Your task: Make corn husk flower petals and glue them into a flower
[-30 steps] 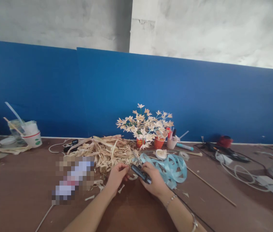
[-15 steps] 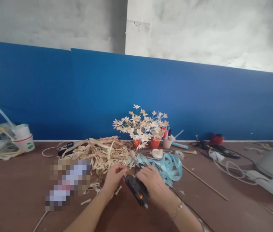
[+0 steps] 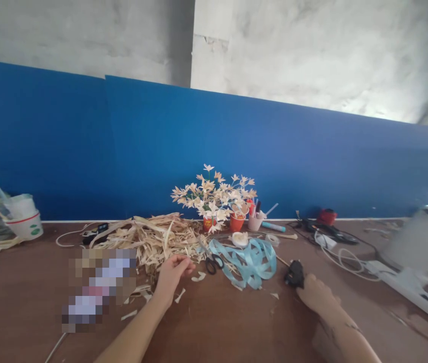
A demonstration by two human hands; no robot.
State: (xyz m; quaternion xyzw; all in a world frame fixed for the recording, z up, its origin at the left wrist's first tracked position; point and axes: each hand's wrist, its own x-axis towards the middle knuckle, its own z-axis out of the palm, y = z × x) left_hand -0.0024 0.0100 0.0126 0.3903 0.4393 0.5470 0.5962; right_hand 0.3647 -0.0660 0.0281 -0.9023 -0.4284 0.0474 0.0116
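Note:
My right hand (image 3: 317,295) is closed on a black glue gun (image 3: 295,274), low over the table to the right of the blue ribbon (image 3: 254,262). My left hand (image 3: 176,270) is held in a pinch in front of the heap of dried husk strips (image 3: 161,237). Whatever lies between its fingertips, if anything, is too small to make out. Beside that hand, to its right, is a pair of dark-handled scissors (image 3: 213,262). Small pale scraps (image 3: 179,296) are scattered on the table near the left wrist.
Pale handmade flowers (image 3: 214,194) stand in a red cup (image 3: 237,221) and another beside it, near a pen cup (image 3: 255,222). A power strip (image 3: 407,287) with cables lies right. A white tub (image 3: 28,225) stands far left. A blurred-out object (image 3: 98,287) lies left.
My right hand has carried the glue gun away from my left hand, to the right. The scissors now show fully. My left hand stays pinched in about the same place.

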